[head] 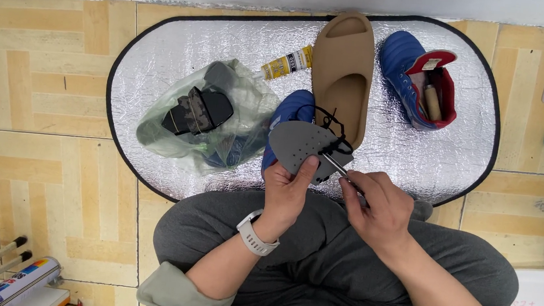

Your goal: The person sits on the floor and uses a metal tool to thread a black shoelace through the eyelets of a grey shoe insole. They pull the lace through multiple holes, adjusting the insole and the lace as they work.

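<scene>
My left hand (287, 192) grips a blue shoe (292, 112) over my lap, thumb pressed on its grey perforated insole (302, 146), which is turned up toward me. My right hand (377, 205) pinches a thin metal tool (333, 163) whose tip touches the insole's right edge. Black lace (331, 124) loops lie tangled just above the tool tip. A white watch (253, 237) sits on my left wrist.
A silver foil mat (163, 45) covers the tiled floor. On it lie a tan slide sandal (344, 67), a second blue shoe with red lining (419, 77), a yellow tube (286, 63) and a clear plastic bag of dark items (200, 114). Cans lie at bottom left (15, 281).
</scene>
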